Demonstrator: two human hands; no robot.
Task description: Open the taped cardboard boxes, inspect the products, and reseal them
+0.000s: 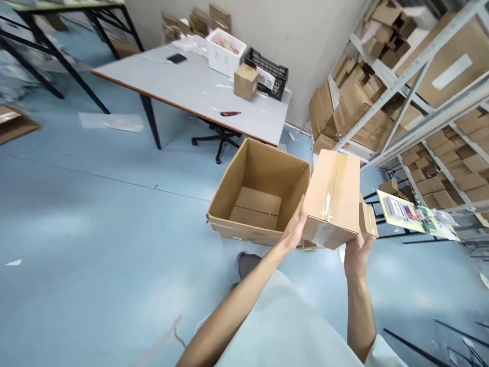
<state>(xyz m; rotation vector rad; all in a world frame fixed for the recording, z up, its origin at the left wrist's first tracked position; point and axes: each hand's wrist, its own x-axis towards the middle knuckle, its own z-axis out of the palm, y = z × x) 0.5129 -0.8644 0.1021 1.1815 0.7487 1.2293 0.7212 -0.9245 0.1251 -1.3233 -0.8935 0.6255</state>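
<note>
Between my two hands is a taped cardboard box (332, 196), tilted, at the right of a large open carton (244, 230). My left hand (294, 229) presses on the box's left side, its fingers partly hidden behind it. Under the lower right corner, my right hand (358, 255) supports the box. A smaller taped box (367, 220) shows just behind that corner, close to my right fingers; whether I touch it I cannot tell. Inside the large carton only its bottom flaps are visible.
A grey table (168, 81) ahead carries a white foam box (225, 51), a black crate (269, 71), a small carton (245, 81), a red cutter (229, 113) and a phone (177, 58). Shelves of cartons (405, 102) stand at right. A wheeled chair base (218, 137) is under the table.
</note>
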